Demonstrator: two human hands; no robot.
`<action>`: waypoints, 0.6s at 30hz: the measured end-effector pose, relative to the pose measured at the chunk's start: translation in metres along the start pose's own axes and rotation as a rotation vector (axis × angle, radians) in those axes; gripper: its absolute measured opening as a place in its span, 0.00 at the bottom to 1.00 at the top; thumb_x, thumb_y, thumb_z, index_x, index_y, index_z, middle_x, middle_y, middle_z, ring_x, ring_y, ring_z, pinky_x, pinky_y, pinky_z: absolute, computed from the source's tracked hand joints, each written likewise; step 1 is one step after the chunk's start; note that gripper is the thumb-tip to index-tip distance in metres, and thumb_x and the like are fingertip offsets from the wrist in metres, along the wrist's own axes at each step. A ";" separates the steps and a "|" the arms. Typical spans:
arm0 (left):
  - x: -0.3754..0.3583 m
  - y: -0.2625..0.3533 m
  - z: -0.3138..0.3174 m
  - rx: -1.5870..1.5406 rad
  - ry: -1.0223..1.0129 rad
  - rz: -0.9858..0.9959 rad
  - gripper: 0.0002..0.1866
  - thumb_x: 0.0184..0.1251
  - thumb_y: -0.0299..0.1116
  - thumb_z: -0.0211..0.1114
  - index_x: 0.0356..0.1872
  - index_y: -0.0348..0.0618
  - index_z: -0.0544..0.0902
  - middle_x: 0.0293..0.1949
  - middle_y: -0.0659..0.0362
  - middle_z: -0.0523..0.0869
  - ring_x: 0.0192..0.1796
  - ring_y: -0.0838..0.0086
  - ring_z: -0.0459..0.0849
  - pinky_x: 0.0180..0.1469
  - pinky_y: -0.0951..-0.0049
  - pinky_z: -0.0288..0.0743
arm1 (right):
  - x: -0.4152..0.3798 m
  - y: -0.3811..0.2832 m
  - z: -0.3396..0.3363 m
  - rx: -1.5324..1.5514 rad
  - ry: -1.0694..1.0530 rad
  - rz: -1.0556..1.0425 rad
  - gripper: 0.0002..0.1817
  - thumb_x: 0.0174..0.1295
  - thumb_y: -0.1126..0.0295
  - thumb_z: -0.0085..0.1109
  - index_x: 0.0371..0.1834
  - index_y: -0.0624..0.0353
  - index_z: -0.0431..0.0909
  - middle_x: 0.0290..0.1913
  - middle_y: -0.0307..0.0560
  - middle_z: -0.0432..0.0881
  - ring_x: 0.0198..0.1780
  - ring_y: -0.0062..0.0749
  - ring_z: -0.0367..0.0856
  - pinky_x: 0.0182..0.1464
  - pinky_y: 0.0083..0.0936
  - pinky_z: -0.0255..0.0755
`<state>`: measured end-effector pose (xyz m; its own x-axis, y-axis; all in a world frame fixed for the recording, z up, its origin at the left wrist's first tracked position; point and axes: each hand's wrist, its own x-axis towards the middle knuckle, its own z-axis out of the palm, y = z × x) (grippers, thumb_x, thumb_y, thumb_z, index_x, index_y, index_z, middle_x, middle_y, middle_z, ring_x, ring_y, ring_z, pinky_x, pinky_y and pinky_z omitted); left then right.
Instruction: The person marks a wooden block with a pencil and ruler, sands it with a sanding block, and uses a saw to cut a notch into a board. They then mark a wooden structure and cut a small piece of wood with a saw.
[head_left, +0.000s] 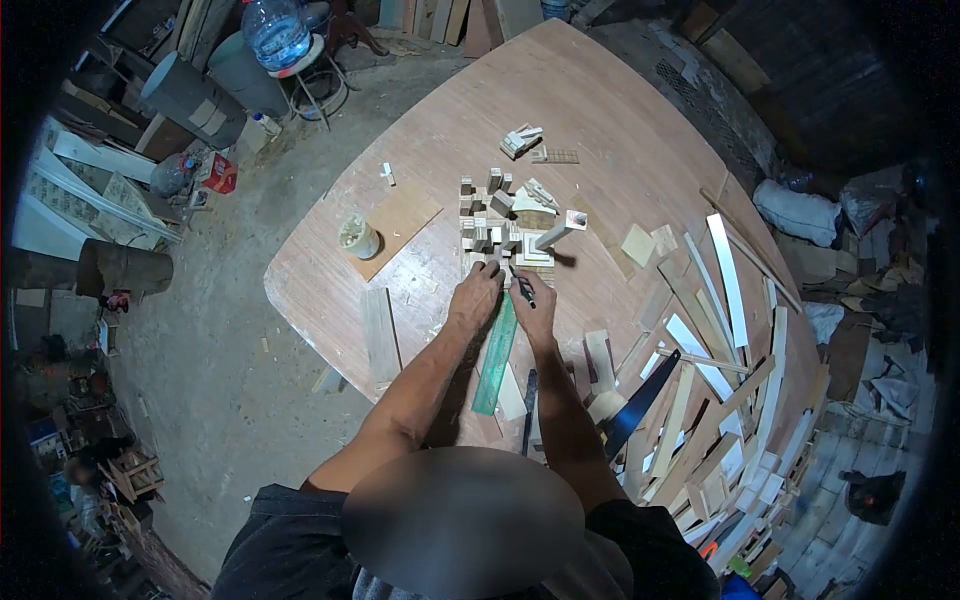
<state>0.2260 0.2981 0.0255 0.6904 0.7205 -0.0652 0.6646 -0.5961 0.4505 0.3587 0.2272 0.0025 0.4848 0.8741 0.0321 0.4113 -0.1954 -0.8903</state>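
Observation:
A wooden model of small blocks and towers [490,232] stands on the table, with a taller pillar [562,229] at its right. At the model's near edge is my left hand [478,293], its fingers closed together on something too small to make out. Just beside it, my right hand [533,300] holds a dark pen-like tool [525,291], pointing toward the model. A green ruler-like strip [494,360] lies below and between my hands. Past the model sit a small wooden piece [521,141] and a flat lattice piece [555,156].
A tub [358,238] stands on a thin board [405,225] at the left. Wood strips [727,280] and a dark-bladed saw [641,403] crowd the right side. Another board [380,335] lies near the table's left front edge [320,352].

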 end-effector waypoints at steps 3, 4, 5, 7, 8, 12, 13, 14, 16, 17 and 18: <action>0.000 0.000 0.000 -0.003 -0.005 -0.004 0.13 0.64 0.25 0.57 0.48 0.40 0.82 0.50 0.52 0.78 0.54 0.57 0.78 0.54 0.64 0.83 | 0.000 0.001 0.001 0.016 0.035 -0.060 0.13 0.59 0.74 0.64 0.47 0.66 0.84 0.35 0.55 0.89 0.38 0.31 0.90 0.42 0.27 0.80; 0.000 0.000 0.000 0.018 0.010 0.003 0.10 0.66 0.26 0.57 0.45 0.40 0.82 0.49 0.53 0.79 0.54 0.59 0.78 0.51 0.65 0.85 | 0.000 0.002 0.001 0.014 0.033 -0.060 0.13 0.59 0.74 0.64 0.47 0.66 0.84 0.35 0.55 0.89 0.38 0.31 0.90 0.42 0.27 0.80; -0.001 0.000 0.001 0.038 0.024 0.009 0.08 0.68 0.28 0.57 0.43 0.39 0.82 0.48 0.55 0.79 0.54 0.60 0.79 0.48 0.66 0.86 | 0.000 0.002 0.001 0.014 0.037 -0.076 0.13 0.58 0.75 0.64 0.47 0.66 0.84 0.34 0.54 0.89 0.37 0.31 0.89 0.41 0.27 0.80; -0.001 -0.002 0.003 0.046 0.030 0.014 0.08 0.68 0.28 0.57 0.43 0.39 0.82 0.48 0.55 0.79 0.54 0.61 0.79 0.48 0.67 0.86 | -0.001 0.002 0.002 0.014 0.039 -0.094 0.13 0.58 0.75 0.64 0.46 0.66 0.84 0.33 0.54 0.89 0.35 0.30 0.88 0.40 0.26 0.80; -0.001 -0.002 0.003 0.056 0.034 0.022 0.08 0.68 0.28 0.57 0.43 0.39 0.82 0.48 0.55 0.79 0.54 0.61 0.79 0.49 0.67 0.86 | -0.002 0.003 0.003 0.003 0.047 -0.092 0.13 0.58 0.75 0.64 0.46 0.66 0.84 0.32 0.53 0.88 0.34 0.29 0.87 0.39 0.26 0.79; -0.001 0.000 0.002 0.055 0.035 0.017 0.08 0.68 0.28 0.57 0.43 0.39 0.83 0.48 0.55 0.79 0.54 0.61 0.79 0.48 0.68 0.87 | -0.001 0.004 0.005 -0.007 0.074 -0.108 0.12 0.57 0.75 0.64 0.45 0.65 0.84 0.31 0.52 0.87 0.30 0.27 0.84 0.37 0.26 0.78; -0.001 0.000 0.000 0.057 0.029 0.016 0.08 0.68 0.28 0.57 0.43 0.39 0.83 0.49 0.55 0.79 0.54 0.61 0.79 0.48 0.68 0.87 | -0.001 0.004 0.002 -0.008 0.076 -0.108 0.12 0.57 0.75 0.64 0.45 0.65 0.84 0.31 0.52 0.87 0.30 0.27 0.84 0.37 0.26 0.78; -0.001 0.000 0.001 0.058 0.022 0.013 0.09 0.68 0.28 0.57 0.43 0.39 0.83 0.49 0.55 0.78 0.54 0.61 0.79 0.48 0.68 0.87 | -0.002 0.002 -0.002 -0.026 0.028 -0.084 0.13 0.58 0.72 0.64 0.45 0.65 0.84 0.34 0.55 0.87 0.34 0.36 0.87 0.40 0.30 0.79; -0.002 -0.001 0.003 0.050 0.026 0.015 0.09 0.68 0.27 0.57 0.43 0.39 0.83 0.49 0.55 0.78 0.54 0.61 0.79 0.48 0.67 0.87 | -0.002 -0.005 -0.005 -0.045 -0.019 -0.063 0.14 0.59 0.69 0.64 0.46 0.65 0.84 0.37 0.59 0.87 0.38 0.44 0.89 0.44 0.34 0.80; -0.001 -0.001 0.002 0.044 0.032 0.016 0.09 0.68 0.27 0.56 0.43 0.39 0.83 0.49 0.55 0.79 0.54 0.61 0.79 0.47 0.67 0.87 | -0.002 -0.005 -0.004 -0.040 -0.018 -0.036 0.14 0.59 0.69 0.64 0.46 0.64 0.84 0.36 0.59 0.87 0.38 0.45 0.89 0.44 0.34 0.80; 0.000 -0.001 0.002 0.044 0.034 0.015 0.09 0.68 0.27 0.56 0.43 0.39 0.83 0.49 0.55 0.79 0.54 0.61 0.79 0.47 0.67 0.87 | -0.002 -0.006 -0.003 -0.035 -0.018 -0.010 0.14 0.59 0.69 0.64 0.46 0.64 0.84 0.36 0.59 0.87 0.38 0.45 0.89 0.44 0.34 0.80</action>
<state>0.2255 0.2983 0.0235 0.6904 0.7229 -0.0279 0.6669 -0.6211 0.4116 0.3574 0.2250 0.0089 0.4670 0.8837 0.0321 0.4430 -0.2024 -0.8734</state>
